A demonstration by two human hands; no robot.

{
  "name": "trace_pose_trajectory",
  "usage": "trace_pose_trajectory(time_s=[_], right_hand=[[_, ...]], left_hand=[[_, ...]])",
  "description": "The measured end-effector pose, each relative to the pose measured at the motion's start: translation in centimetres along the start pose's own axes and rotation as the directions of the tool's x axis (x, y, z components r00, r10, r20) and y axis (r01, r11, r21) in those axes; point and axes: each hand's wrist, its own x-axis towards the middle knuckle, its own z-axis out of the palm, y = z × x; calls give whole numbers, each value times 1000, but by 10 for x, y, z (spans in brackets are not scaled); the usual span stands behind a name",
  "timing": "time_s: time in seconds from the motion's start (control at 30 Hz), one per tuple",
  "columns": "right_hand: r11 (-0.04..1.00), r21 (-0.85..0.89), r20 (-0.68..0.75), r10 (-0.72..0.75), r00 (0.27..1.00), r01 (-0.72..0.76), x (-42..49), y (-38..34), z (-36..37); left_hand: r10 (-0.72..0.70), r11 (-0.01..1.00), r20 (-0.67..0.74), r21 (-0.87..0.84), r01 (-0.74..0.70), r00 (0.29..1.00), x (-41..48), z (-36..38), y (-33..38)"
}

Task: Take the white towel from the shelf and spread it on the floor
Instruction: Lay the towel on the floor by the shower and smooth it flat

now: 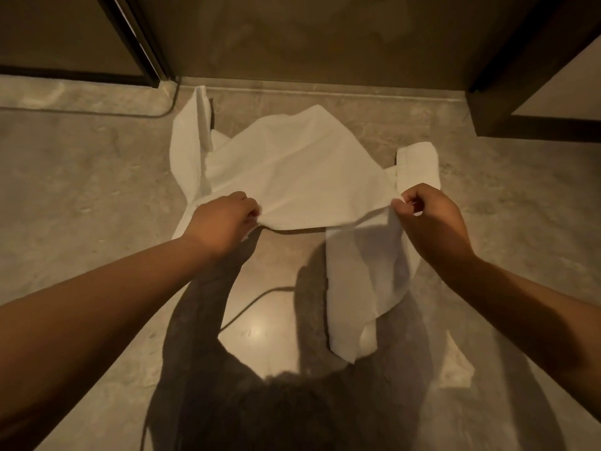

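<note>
My left hand (224, 219) and right hand (429, 219) pinch the near edge of the white towel (292, 170), fingers clamped on cloth, its far part seemingly resting on the floor (81, 177). A dark cable (250, 307) crosses the tiles beneath; dark door frames (140, 43) stand beyond.

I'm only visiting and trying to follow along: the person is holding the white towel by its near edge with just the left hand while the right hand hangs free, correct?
Not quite. Both hands grip it: the left hand and the right hand each pinch the near edge of the white towel above the floor. The head view shows this; the towel is crumpled, not yet flat.
</note>
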Motion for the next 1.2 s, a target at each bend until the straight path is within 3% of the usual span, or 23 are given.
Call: trace_pose_trajectory(time_s=[0.2, 0.33, 0.4, 0.6, 0.73, 0.8, 0.97, 1.1, 1.2], right_hand=[[950, -110, 105, -280, 954, 291, -30, -30, 1], [852, -155, 190, -471, 861, 500, -56, -40, 8], [822, -167, 271, -493, 827, 545, -66, -39, 13], [845, -175, 454, -387, 803, 506, -86, -34, 34], [813, -186, 549, -380, 745, 552, -94, -28, 42], [823, -179, 542, -375, 752, 539, -93, -25, 44], [874, -212, 465, -304, 832, 438, -75, -11, 42], [853, -390, 529, -101, 843, 347, -67, 7, 44], [823, -462, 542, -32, 839, 330, -63, 18, 48]], left_hand=[[6, 998, 82, 63, -11, 997, -34, -27, -19], [-26, 993, 157, 116, 8, 987, -58, -33, -33], [-40, 991, 205, 134, 13, 978, -69, -32, -39], [-15, 958, 395, 268, -100, 919, -94, -22, -54], [-7, 923, 482, 340, -180, 876, -96, -18, -54], [25, 926, 450, 327, -191, 893, -93, -18, -52], [243, 940, 211, 188, -283, 947, -72, -9, -29], [286, 898, 275, 256, -357, 918, -51, 11, -5], [276, 895, 332, 253, -367, 902, -38, 25, 10]])
